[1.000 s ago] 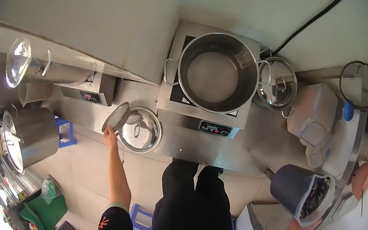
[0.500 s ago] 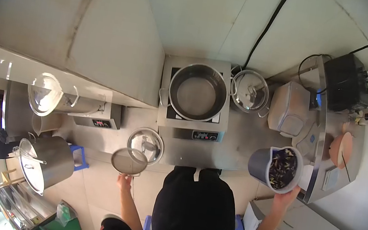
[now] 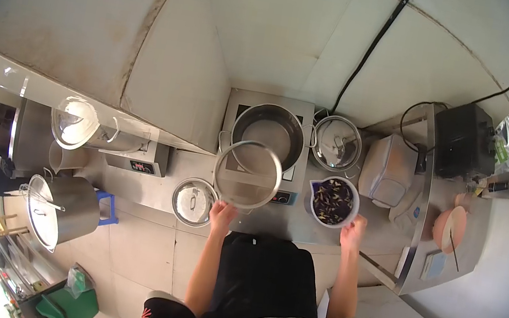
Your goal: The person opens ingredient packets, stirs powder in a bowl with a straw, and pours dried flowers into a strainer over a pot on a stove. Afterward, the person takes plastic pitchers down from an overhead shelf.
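My left hand (image 3: 223, 214) is closed on the handle of a round mesh strainer (image 3: 248, 175), held in front of and partly over the near rim of a large steel pot (image 3: 272, 119). The pot stands on an induction cooker (image 3: 236, 97). My right hand (image 3: 353, 231) grips a plastic pitcher (image 3: 333, 202) filled with dark liquid and pale and dark floating pieces. The pitcher is to the right of the cooker's control panel. A steel lid (image 3: 194, 202) lies on the counter just left of my left hand.
A smaller lidded pot (image 3: 336, 143) stands right of the large pot, beside a plastic container (image 3: 388, 171). A pink bowl (image 3: 449, 229) and a black appliance (image 3: 466, 142) are farther right. At the left are a tall lidded pot (image 3: 79, 210) and another cooker (image 3: 147, 166).
My left hand has brought the strainer right and up from over the lid to the pot's near edge. My right hand has carried the pitcher left, closer to the cooker. The camera view has shifted.
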`<state>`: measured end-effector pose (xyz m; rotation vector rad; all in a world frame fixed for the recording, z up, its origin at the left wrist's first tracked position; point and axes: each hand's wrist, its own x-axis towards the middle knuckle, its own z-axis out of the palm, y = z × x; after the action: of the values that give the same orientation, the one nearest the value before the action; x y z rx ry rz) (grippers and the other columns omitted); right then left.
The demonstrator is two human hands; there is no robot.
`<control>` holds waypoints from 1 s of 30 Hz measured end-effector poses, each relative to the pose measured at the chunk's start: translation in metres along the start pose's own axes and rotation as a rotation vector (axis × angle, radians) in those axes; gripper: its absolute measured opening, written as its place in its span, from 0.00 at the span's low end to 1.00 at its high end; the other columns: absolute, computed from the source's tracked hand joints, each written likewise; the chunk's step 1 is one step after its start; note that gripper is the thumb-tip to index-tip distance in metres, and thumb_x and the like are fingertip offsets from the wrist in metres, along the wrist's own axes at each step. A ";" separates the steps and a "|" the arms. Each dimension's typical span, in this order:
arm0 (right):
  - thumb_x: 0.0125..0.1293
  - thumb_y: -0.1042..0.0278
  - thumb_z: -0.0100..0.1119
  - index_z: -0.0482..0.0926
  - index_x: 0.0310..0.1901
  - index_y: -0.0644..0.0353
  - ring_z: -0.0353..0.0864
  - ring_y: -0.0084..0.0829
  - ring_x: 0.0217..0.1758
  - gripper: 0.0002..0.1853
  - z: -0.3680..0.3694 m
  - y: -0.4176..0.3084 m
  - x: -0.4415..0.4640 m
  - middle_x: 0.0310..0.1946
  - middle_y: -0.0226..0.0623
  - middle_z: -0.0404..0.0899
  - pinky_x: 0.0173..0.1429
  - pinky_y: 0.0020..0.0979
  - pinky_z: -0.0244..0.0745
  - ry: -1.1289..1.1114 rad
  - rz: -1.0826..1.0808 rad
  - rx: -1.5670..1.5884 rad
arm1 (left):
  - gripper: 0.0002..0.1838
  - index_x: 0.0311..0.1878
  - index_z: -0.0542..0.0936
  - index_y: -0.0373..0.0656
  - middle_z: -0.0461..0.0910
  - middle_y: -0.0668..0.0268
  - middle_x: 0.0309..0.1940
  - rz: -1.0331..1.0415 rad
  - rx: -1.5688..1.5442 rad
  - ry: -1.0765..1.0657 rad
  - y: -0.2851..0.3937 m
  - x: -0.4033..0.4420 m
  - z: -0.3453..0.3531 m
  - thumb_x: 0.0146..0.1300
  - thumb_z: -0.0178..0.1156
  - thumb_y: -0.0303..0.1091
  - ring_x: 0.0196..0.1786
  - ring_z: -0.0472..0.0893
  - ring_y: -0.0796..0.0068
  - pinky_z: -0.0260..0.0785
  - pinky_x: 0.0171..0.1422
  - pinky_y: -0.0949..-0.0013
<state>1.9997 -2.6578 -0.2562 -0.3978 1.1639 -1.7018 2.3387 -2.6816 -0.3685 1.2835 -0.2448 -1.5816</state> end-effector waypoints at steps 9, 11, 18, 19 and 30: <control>0.48 0.74 0.50 0.62 0.09 0.57 0.51 0.14 0.15 0.15 0.021 0.041 0.077 0.10 0.21 0.57 0.20 0.22 0.43 -0.100 0.049 -0.434 | 0.09 0.28 0.65 0.46 0.72 0.68 0.26 -0.057 -0.020 -0.037 -0.037 0.072 0.062 0.51 0.52 0.21 0.32 0.76 0.73 0.72 0.38 0.69; 0.47 0.71 0.52 0.64 0.09 0.58 0.53 0.15 0.15 0.14 0.023 0.053 0.093 0.10 0.21 0.58 0.19 0.22 0.45 -0.137 0.111 -0.585 | 0.09 0.28 0.64 0.46 0.71 0.67 0.26 -0.055 -0.044 -0.018 -0.043 0.080 0.068 0.51 0.52 0.20 0.32 0.76 0.73 0.72 0.38 0.69; 0.47 0.63 0.55 0.68 0.10 0.64 0.62 0.17 0.14 0.16 0.045 0.086 0.132 0.08 0.25 0.64 0.20 0.24 0.54 -0.196 -0.049 -1.158 | 0.09 0.28 0.64 0.46 0.71 0.67 0.26 -0.076 -0.082 0.054 -0.056 0.103 0.078 0.50 0.51 0.19 0.31 0.76 0.72 0.72 0.39 0.69; 0.46 0.58 0.56 0.72 0.12 0.65 0.67 0.20 0.14 0.17 0.048 0.088 0.134 0.07 0.29 0.67 0.21 0.28 0.59 -0.211 -0.065 -1.215 | 0.09 0.28 0.64 0.46 0.71 0.67 0.26 -0.074 -0.076 0.055 -0.058 0.105 0.077 0.50 0.51 0.19 0.31 0.76 0.72 0.72 0.39 0.69; 0.46 0.54 0.50 0.74 0.14 0.59 0.73 0.45 0.20 0.17 0.091 0.098 0.156 0.13 0.43 0.72 0.27 0.41 0.65 -0.517 -0.330 -1.673 | 0.08 0.28 0.64 0.45 0.72 0.66 0.25 -0.041 -0.087 0.133 -0.063 0.127 0.068 0.51 0.49 0.18 0.29 0.76 0.72 0.72 0.37 0.68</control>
<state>2.0473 -2.8421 -0.3324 -1.9409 1.8996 -0.3513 2.2616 -2.7827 -0.4606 1.3270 -0.0661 -1.5170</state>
